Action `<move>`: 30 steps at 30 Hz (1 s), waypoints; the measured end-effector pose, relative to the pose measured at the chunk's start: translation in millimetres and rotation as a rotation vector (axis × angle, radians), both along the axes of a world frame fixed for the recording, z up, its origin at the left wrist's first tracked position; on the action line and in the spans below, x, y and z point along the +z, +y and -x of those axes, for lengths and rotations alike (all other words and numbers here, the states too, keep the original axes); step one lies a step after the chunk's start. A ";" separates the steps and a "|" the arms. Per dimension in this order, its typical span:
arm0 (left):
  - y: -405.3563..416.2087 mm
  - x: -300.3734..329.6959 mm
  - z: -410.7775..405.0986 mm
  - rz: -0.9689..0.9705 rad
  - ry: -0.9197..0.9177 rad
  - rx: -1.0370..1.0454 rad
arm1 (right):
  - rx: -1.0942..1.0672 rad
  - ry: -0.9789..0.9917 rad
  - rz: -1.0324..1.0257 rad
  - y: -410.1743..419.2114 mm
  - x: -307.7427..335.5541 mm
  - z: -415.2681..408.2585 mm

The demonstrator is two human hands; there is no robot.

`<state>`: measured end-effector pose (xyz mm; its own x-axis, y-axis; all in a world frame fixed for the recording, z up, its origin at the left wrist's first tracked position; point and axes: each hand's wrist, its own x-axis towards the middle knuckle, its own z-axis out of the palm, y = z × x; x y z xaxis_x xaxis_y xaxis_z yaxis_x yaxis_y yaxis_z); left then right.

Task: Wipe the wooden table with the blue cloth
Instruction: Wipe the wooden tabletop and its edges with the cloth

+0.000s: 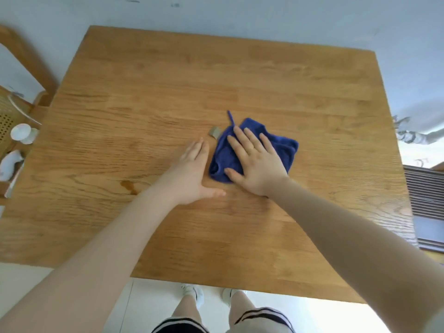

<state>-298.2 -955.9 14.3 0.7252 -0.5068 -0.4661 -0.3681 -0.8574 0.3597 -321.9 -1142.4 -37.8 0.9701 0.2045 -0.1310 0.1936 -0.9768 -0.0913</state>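
The blue cloth [286,150] lies crumpled near the middle of the wooden table [149,92], with a thin loop sticking out at its far edge. My right hand [254,164] presses flat on top of the cloth, fingers spread. My left hand [192,174] rests flat on the bare wood just left of the cloth, fingers together and thumb out, holding nothing. A small grey tag [214,132] pokes out at the cloth's far left corner.
A wooden chair [28,68] stands at the table's left, with white ceramic pieces [21,134] on its seat. A dark stain [129,185] marks the wood at the left. A slatted grille [425,195] lies on the floor to the right. My legs stand at the near edge.
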 end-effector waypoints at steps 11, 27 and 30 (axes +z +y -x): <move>-31.6 -6.3 20.5 -0.289 -0.042 0.044 | 0.071 0.024 -0.026 -23.2 2.2 55.9; -45.4 -11.5 25.6 -0.346 -0.188 -0.045 | -0.161 0.029 -0.058 -22.6 1.0 48.9; -45.2 -13.8 22.0 -0.307 -0.178 -0.041 | -0.126 0.003 -0.036 -27.5 0.1 46.8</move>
